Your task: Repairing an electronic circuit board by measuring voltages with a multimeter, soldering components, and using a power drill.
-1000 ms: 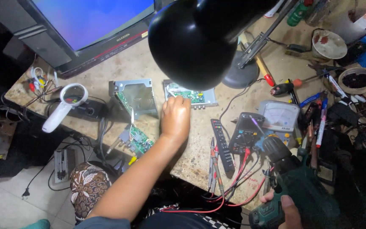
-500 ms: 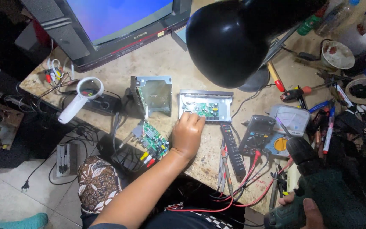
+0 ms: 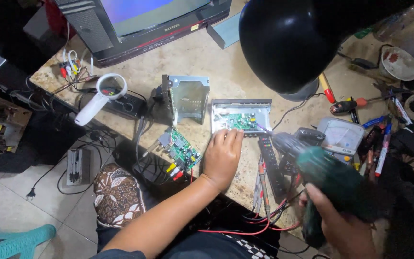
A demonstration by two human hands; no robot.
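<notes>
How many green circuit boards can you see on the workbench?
2: one board sits inside the open metal case by the left hand; a loose board lies at the bench edge, wires attached. Clutter may hide others.

A black lamp shade [image 3: 307,38] hangs over the bench [image 3: 192,62], with a television [image 3: 140,19] at the back edge. A white magnifier [image 3: 100,96] lies left, beside a bare metal casing [image 3: 188,96]. Screwdrivers [image 3: 348,105] and pens [image 3: 384,144] clutter the right.
</notes>
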